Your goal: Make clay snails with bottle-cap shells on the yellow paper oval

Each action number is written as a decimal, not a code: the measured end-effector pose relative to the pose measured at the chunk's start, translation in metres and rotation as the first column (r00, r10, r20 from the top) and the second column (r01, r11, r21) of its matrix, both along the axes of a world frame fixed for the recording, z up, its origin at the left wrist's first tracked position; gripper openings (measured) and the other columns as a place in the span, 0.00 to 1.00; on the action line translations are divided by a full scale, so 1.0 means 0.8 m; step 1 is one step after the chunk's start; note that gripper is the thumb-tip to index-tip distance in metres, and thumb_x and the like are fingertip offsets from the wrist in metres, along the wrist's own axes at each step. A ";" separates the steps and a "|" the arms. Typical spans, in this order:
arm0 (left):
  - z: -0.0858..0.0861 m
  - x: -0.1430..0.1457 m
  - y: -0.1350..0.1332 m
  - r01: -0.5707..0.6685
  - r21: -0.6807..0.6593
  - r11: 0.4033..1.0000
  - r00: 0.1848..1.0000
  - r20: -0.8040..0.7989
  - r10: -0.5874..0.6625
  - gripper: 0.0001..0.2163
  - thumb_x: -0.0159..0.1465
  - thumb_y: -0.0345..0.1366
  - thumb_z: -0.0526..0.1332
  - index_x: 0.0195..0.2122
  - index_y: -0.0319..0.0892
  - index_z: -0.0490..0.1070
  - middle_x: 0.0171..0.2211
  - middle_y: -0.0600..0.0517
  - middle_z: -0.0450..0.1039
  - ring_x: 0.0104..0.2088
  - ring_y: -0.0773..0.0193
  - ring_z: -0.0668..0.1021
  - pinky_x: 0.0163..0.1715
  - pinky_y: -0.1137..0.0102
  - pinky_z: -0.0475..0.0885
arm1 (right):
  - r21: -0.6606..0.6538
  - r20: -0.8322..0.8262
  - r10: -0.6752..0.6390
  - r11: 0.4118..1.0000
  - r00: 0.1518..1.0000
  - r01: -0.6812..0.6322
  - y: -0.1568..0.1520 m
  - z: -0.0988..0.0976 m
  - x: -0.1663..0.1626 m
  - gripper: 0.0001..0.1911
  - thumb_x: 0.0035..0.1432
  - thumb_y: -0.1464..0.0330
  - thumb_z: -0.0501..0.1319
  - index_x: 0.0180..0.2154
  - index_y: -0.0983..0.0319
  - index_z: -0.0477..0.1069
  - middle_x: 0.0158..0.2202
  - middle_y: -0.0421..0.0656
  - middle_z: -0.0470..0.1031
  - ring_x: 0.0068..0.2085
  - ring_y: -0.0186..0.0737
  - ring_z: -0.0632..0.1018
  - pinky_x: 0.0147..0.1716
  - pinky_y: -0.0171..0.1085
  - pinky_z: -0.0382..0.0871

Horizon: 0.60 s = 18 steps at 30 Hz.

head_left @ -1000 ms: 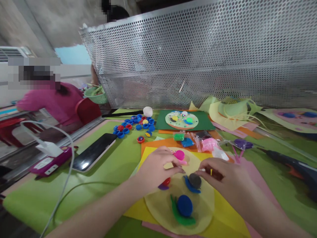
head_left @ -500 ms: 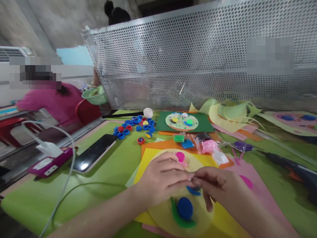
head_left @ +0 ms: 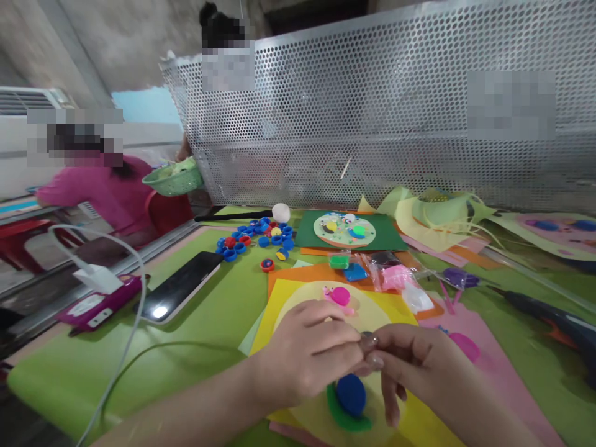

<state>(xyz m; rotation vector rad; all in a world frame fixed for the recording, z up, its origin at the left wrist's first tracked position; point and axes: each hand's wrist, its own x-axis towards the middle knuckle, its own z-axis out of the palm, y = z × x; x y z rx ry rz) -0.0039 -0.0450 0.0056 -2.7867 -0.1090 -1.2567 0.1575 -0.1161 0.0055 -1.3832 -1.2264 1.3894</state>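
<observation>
My left hand [head_left: 307, 357] and my right hand [head_left: 412, 363] meet fingertip to fingertip above a pale yellow foam disc [head_left: 367, 310]. Both are pinched closed on something tiny that I cannot make out. Just below them a blue cap on a green snail shape [head_left: 350, 397] sits on the disc. A pink snail with a magenta cap [head_left: 339, 295] lies at the disc's far edge. The disc rests on yellow [head_left: 279, 295] and orange foam sheets.
Several blue and red bottle caps [head_left: 256, 237] lie behind, with a phone [head_left: 181, 285], a charging power bank [head_left: 97, 304], small clay bags [head_left: 372, 268], a finished disc on green foam [head_left: 344, 228], a glue gun [head_left: 544, 313] and a perforated metal screen [head_left: 372, 112]. People sit at left.
My hands came together from apart and now cover the grey-capped blue snail and the red cap. The view shifted slightly right and down.
</observation>
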 end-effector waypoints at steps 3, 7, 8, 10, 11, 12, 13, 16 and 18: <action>0.001 -0.004 -0.002 -0.012 0.086 0.996 0.999 -0.042 0.016 0.07 0.60 0.27 0.58 0.25 0.36 0.71 0.25 0.52 0.76 0.29 0.63 0.74 0.28 0.68 0.70 | -0.032 -0.032 0.043 0.999 0.999 -0.044 0.002 -0.003 0.003 0.07 0.49 0.66 0.61 0.24 0.61 0.67 0.15 0.32 0.68 0.15 0.26 0.72 0.17 0.26 0.56; 0.003 -0.005 -0.005 0.015 0.153 0.988 1.000 0.001 -0.015 0.09 0.61 0.25 0.53 0.26 0.34 0.71 0.24 0.50 0.76 0.27 0.63 0.74 0.24 0.67 0.68 | -0.033 -0.021 0.142 0.989 0.990 -0.143 0.002 -0.006 0.011 0.10 0.54 0.63 0.57 0.25 0.62 0.66 0.20 0.35 0.73 0.16 0.27 0.73 0.17 0.26 0.57; 0.004 -0.005 -0.005 0.002 0.166 0.986 1.000 0.004 -0.003 0.08 0.61 0.25 0.54 0.28 0.34 0.71 0.25 0.50 0.76 0.28 0.63 0.74 0.25 0.67 0.68 | -0.023 0.010 0.148 0.989 0.989 -0.148 0.003 -0.006 0.014 0.11 0.55 0.62 0.56 0.26 0.62 0.66 0.19 0.36 0.72 0.17 0.28 0.74 0.18 0.27 0.59; 0.006 -0.005 -0.004 -0.033 0.127 0.991 0.999 0.011 0.031 0.05 0.60 0.27 0.56 0.32 0.35 0.72 0.26 0.51 0.76 0.29 0.63 0.75 0.27 0.68 0.70 | 0.024 0.098 0.115 0.993 0.989 -0.117 0.005 -0.002 0.022 0.12 0.56 0.61 0.55 0.26 0.61 0.67 0.16 0.35 0.70 0.18 0.30 0.74 0.20 0.28 0.62; 0.006 -0.004 -0.002 -0.041 0.056 0.998 0.999 0.032 0.040 0.04 0.61 0.28 0.57 0.33 0.36 0.72 0.27 0.51 0.76 0.29 0.64 0.75 0.29 0.68 0.71 | 0.062 0.142 0.070 0.995 0.987 -0.079 0.008 0.000 0.026 0.12 0.56 0.61 0.54 0.26 0.61 0.67 0.16 0.36 0.70 0.18 0.30 0.74 0.21 0.29 0.64; 0.007 -0.003 -0.001 -0.036 -0.040 0.999 0.997 0.066 0.039 0.04 0.61 0.29 0.58 0.33 0.37 0.72 0.27 0.51 0.76 0.30 0.65 0.75 0.31 0.69 0.71 | 0.104 0.178 0.013 0.994 0.984 -0.032 0.010 0.002 0.030 0.11 0.56 0.61 0.55 0.27 0.61 0.67 0.18 0.37 0.71 0.19 0.31 0.74 0.22 0.30 0.65; 0.006 -0.002 0.001 -0.020 -0.148 0.989 0.993 0.109 0.037 0.04 0.61 0.30 0.58 0.33 0.38 0.72 0.27 0.51 0.76 0.30 0.66 0.75 0.33 0.71 0.72 | 0.145 0.201 -0.042 0.989 0.979 0.013 0.013 0.004 0.034 0.11 0.55 0.61 0.55 0.29 0.61 0.67 0.19 0.38 0.73 0.20 0.31 0.74 0.23 0.31 0.67; 0.002 0.001 0.007 0.038 -0.361 0.932 0.979 0.198 0.037 0.02 0.60 0.31 0.61 0.32 0.39 0.72 0.27 0.51 0.76 0.30 0.67 0.75 0.33 0.73 0.73 | 0.194 0.207 -0.123 0.977 0.971 0.083 0.019 0.007 0.039 0.11 0.53 0.61 0.56 0.33 0.62 0.68 0.24 0.40 0.75 0.22 0.32 0.75 0.25 0.33 0.69; -0.002 0.003 0.011 0.037 -0.373 0.927 0.982 0.188 0.036 0.03 0.57 0.32 0.63 0.32 0.39 0.73 0.26 0.51 0.76 0.29 0.66 0.75 0.32 0.73 0.73 | 0.169 0.165 -0.096 0.983 0.982 0.068 0.019 0.008 0.036 0.11 0.53 0.61 0.56 0.34 0.62 0.69 0.24 0.41 0.76 0.21 0.33 0.75 0.24 0.33 0.69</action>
